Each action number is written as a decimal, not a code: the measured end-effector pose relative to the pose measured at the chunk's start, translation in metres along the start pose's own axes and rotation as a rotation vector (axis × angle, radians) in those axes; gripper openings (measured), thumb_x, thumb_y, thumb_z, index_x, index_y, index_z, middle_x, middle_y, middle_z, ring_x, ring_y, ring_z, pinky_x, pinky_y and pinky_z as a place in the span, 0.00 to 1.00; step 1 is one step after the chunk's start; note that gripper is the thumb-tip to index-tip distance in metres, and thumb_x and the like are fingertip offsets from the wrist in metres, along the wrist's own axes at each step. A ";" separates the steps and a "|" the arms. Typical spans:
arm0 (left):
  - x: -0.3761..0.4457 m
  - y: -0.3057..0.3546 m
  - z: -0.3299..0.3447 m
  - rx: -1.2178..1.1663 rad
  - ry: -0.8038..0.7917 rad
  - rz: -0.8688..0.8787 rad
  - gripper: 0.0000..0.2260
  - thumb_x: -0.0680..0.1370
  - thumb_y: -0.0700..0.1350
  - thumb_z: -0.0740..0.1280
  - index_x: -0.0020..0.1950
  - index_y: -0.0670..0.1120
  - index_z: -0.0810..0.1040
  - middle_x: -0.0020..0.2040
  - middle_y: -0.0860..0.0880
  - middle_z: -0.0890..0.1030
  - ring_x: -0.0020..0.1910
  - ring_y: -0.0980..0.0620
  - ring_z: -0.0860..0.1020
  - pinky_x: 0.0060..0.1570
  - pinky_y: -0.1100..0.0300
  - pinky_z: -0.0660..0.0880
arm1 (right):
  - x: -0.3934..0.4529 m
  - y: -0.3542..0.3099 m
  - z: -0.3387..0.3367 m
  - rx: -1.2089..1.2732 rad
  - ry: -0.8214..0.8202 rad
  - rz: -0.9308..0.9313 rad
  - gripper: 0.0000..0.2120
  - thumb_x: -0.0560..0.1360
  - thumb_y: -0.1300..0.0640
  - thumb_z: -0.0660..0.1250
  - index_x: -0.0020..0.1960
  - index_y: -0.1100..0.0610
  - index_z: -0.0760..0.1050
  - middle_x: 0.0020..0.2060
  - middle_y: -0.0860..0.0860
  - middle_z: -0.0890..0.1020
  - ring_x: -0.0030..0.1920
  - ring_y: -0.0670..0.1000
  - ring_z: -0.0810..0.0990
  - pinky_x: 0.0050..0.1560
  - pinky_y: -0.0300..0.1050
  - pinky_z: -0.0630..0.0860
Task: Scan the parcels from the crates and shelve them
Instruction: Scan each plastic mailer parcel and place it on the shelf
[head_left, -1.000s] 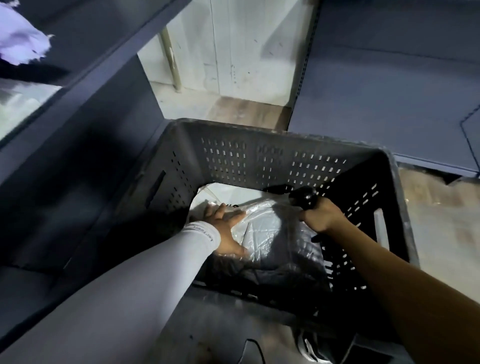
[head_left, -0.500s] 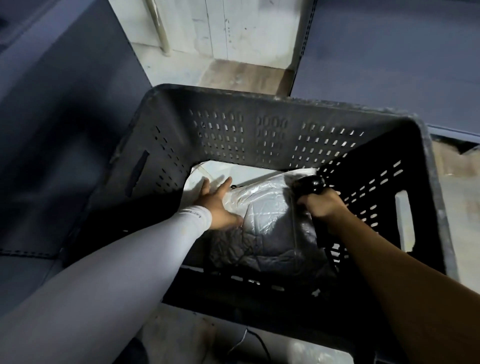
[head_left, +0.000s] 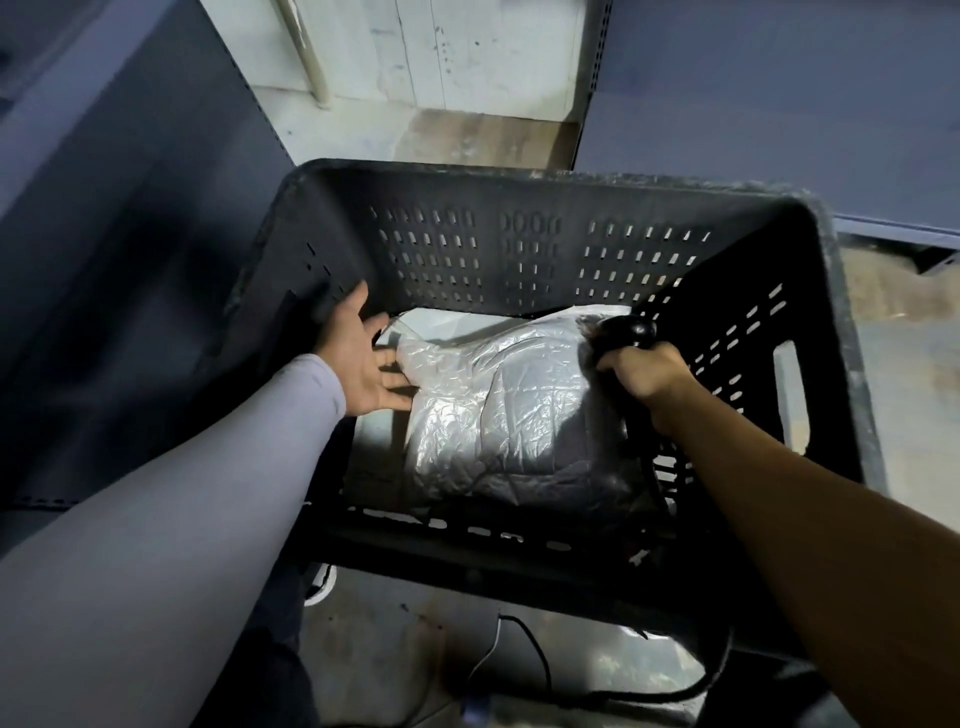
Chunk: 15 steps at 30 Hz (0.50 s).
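Both hands reach into the black crate (head_left: 519, 208).
Left hand (head_left: 363, 364), fingers spread, touches the plastic-wrapped parcel (head_left: 509, 410) lying mid-frame on the crate floor; right hand (head_left: 644, 371) curls its fingers round a black scanner (head_left: 626, 330).

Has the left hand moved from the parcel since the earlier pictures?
Yes. The left hand, open, has come off the parcel toward the left wall of the crate; only its fingertips now reach the parcel's edge.
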<state>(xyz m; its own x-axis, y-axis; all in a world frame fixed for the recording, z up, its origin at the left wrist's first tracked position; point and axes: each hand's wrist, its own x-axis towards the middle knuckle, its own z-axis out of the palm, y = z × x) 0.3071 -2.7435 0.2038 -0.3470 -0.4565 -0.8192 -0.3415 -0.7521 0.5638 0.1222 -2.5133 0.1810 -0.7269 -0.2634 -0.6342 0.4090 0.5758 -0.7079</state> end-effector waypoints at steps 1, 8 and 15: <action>-0.005 0.002 -0.001 -0.003 -0.007 0.003 0.32 0.79 0.72 0.57 0.79 0.56 0.68 0.71 0.41 0.76 0.68 0.31 0.75 0.69 0.24 0.64 | -0.004 -0.003 -0.002 0.013 0.017 -0.009 0.07 0.72 0.64 0.73 0.48 0.66 0.81 0.38 0.60 0.84 0.35 0.59 0.83 0.39 0.52 0.82; -0.057 0.010 -0.001 0.005 -0.046 0.126 0.26 0.82 0.60 0.63 0.77 0.51 0.70 0.71 0.47 0.76 0.64 0.39 0.77 0.66 0.28 0.69 | -0.040 -0.024 -0.016 0.318 0.047 -0.071 0.04 0.76 0.70 0.69 0.49 0.64 0.78 0.34 0.57 0.79 0.25 0.50 0.80 0.24 0.40 0.77; -0.122 0.004 -0.021 -0.061 -0.013 0.387 0.07 0.84 0.43 0.65 0.60 0.48 0.80 0.63 0.46 0.80 0.58 0.44 0.80 0.45 0.41 0.81 | -0.084 -0.040 -0.027 0.518 0.020 -0.153 0.03 0.75 0.65 0.70 0.49 0.62 0.79 0.37 0.57 0.81 0.36 0.56 0.81 0.42 0.51 0.79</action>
<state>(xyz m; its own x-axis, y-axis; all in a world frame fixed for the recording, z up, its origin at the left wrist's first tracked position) 0.3662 -2.7005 0.3038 -0.4512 -0.7061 -0.5457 -0.1309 -0.5525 0.8232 0.1520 -2.4938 0.2708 -0.8081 -0.2964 -0.5090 0.5119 0.0739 -0.8558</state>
